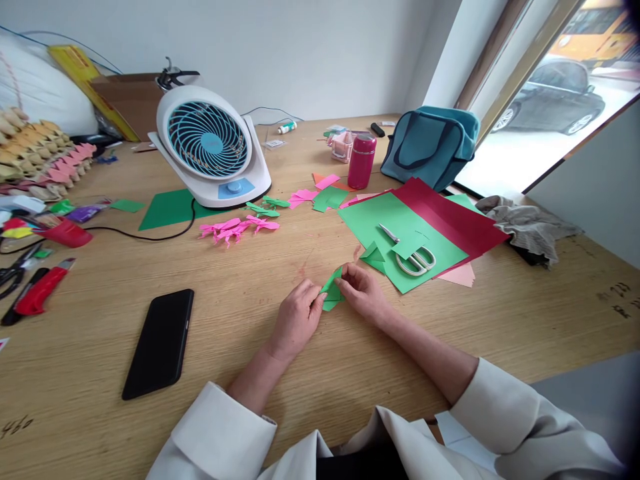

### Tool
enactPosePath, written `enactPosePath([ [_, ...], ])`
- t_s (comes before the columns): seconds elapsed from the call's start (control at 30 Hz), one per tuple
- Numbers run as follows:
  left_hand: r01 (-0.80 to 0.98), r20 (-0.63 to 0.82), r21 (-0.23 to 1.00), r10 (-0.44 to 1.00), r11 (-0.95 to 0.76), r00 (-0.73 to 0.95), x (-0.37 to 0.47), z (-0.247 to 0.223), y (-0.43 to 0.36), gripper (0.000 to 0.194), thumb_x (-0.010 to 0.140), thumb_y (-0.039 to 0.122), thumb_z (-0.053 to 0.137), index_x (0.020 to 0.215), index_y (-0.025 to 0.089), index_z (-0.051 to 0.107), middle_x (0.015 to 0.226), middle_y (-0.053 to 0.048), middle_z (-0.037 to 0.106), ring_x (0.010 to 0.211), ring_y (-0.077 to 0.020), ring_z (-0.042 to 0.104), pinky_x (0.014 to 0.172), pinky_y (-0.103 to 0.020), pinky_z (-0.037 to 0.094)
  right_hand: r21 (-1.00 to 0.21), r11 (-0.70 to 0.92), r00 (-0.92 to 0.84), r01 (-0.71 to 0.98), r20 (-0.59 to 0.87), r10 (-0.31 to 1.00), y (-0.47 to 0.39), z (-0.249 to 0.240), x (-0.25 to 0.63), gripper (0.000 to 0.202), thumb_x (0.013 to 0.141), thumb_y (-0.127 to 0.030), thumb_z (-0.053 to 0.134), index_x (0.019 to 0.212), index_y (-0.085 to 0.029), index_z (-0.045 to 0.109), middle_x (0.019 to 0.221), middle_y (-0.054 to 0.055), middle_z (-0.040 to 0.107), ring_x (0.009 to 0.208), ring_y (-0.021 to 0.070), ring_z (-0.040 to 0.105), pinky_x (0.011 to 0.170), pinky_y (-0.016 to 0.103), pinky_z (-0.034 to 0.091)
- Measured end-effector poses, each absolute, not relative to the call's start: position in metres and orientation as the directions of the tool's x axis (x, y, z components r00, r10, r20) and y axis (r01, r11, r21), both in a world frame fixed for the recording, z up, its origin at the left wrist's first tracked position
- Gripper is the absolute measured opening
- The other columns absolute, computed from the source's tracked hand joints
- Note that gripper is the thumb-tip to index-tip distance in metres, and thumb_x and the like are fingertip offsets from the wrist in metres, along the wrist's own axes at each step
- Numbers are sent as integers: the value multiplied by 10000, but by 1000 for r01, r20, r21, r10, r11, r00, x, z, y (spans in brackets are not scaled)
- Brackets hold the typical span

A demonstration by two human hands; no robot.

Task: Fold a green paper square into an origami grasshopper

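Both hands pinch a small folded piece of green paper just above the wooden table. My left hand grips its left edge between thumb and fingers, closed. On the other side, my right hand is closed on its upper right edge. Close by to the right lies another folded green paper. Scissors with white handles rest on a large green sheet, partly under a small green piece. Pink folded paper figures and green folded ones lie further off to the left.
A black phone lies at the left front. Behind it are a red cutter and a white fan with its black cord. Red sheets, a pink flask and a blue bag are at the right back.
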State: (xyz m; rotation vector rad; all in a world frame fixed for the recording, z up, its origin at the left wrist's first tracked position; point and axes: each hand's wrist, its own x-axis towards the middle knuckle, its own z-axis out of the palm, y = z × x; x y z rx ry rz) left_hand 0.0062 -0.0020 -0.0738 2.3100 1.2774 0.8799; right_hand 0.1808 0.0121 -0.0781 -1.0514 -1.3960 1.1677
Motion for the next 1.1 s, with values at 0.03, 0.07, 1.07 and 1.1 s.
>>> enactPosePath([
  [0.03,626,343,574,849,-528,401,6,-74,-2,247,979,194,440,738,192,495,775,-12,509,740,-157,495,684,-270,364,-989,151,-119,0,150,982,12,-77,181,195,845,-319,592,731,-211,475,642,-52,398,579,111,368,529,253,301],
  [0.07,624,340,578,850,-526,402,7,-74,-2,248,977,196,441,735,192,494,772,-11,508,739,-156,496,684,-270,363,-989,147,-110,-22,148,983,12,-77,182,180,848,-322,593,751,-211,490,651,-49,412,584,113,381,531,252,314],
  [1.07,-93,-112,980,874,176,473,2,-69,1,423,888,529,588,705,150,542,657,32,425,605,-86,360,572,-222,309,-902,397,-244,169,352,904,-3,-60,178,86,879,-254,608,808,-210,588,758,1,521,709,145,473,661,296,404],
  [1.1,-83,-103,983,874,161,475,2,-68,1,418,893,526,581,715,149,558,661,27,446,611,-91,378,578,-225,320,-908,386,-241,163,343,908,-3,-59,178,78,878,-249,608,816,-209,582,759,0,524,700,141,474,659,294,404],
])
